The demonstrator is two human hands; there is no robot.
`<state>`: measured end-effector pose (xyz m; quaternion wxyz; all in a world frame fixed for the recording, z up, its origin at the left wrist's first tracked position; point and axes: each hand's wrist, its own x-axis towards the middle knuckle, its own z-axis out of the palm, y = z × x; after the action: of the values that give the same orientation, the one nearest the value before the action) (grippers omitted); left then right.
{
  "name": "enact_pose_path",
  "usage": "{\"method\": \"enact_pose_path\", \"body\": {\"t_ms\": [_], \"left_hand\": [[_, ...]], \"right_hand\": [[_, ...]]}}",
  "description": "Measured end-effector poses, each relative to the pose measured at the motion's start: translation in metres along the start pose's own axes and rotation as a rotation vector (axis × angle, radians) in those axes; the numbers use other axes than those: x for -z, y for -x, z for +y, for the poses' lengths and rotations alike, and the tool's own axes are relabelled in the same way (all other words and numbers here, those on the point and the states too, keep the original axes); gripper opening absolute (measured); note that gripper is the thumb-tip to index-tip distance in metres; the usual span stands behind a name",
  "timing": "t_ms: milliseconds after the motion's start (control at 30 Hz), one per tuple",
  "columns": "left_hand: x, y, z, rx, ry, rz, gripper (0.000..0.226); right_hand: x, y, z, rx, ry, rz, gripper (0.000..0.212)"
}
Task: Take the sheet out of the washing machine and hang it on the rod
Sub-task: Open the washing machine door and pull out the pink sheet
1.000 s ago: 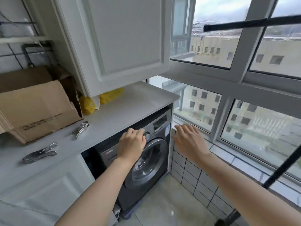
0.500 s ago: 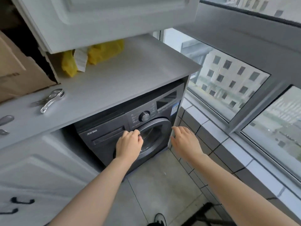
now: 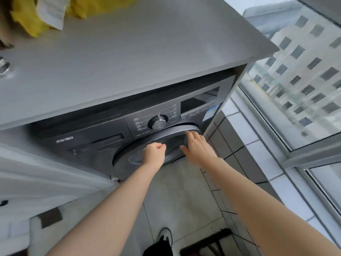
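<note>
- The sheet is not visible; judging by the task, it lies inside the washing machine (image 3: pixel 88 143), behind the round door (image 3: pixel 171 133), which looks shut against the dark front panel
- The step in hand seems to be opening that door, so the task is at its very start, and the rod is out of frame
- The left hand (image 3: pixel 154 154) is at the door face with its fingers curled in; whether they hold a handle or nothing cannot be told from this angle
- The right hand (image 3: pixel 196 146) reaches to the door's right rim with fingers spread and fairly straight, the fingertips (image 3: pixel 189 133) at or just off the ring
- The next move likely calls for a pull at the door's latch side, swinging it clear so both hands can reach in
- Writing: a pale logo (image 3: pixel 64 139) on the detergent drawer side is blurred, roughly "X" followed by unclear letters; small white text rings the program dial (image 3: pixel 158 122), too small to read; a blue and white sticker (image 3: pixel 211 114) sits below the display (image 3: pixel 198 102), unreadable
- Above, a grey countertop (image 3: pixel 129 58) carries a yellow bag (image 3: pixel 31 24) with a white paper slip (image 3: pixel 52 11)
</note>
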<state>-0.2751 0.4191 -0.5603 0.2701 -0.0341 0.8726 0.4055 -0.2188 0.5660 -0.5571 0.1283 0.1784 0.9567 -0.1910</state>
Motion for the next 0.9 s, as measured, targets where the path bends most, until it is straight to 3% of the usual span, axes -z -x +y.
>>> {"method": "enact_pose_path", "body": {"t_ms": [133,233,333,433,600,900], "left_hand": [[-0.015,-0.023,0.000,0.245,0.306,-0.054,0.023],[-0.021,-0.035,0.002,0.408,0.516,-0.093,0.015],[-0.027,-0.044,-0.001,0.504,0.730,-0.114,0.032],[-0.033,-0.050,0.000,0.540,0.913,-0.101,0.035],[-0.040,-0.052,0.005,0.507,1.099,-0.077,0.019],[-0.050,-0.046,-0.006,0.465,1.059,-0.025,0.022]], "right_hand": [[-0.005,-0.035,0.007,0.029,0.027,-0.065,0.068],[-0.010,-0.053,0.012,0.038,0.056,-0.099,0.065],[-0.018,-0.065,0.018,0.040,0.068,-0.118,0.067],[-0.026,-0.072,0.025,0.065,0.086,-0.131,0.075],[-0.027,-0.078,0.032,0.102,-0.011,-0.082,0.071],[-0.030,-0.065,0.035,0.092,0.000,0.000,0.051]]}}
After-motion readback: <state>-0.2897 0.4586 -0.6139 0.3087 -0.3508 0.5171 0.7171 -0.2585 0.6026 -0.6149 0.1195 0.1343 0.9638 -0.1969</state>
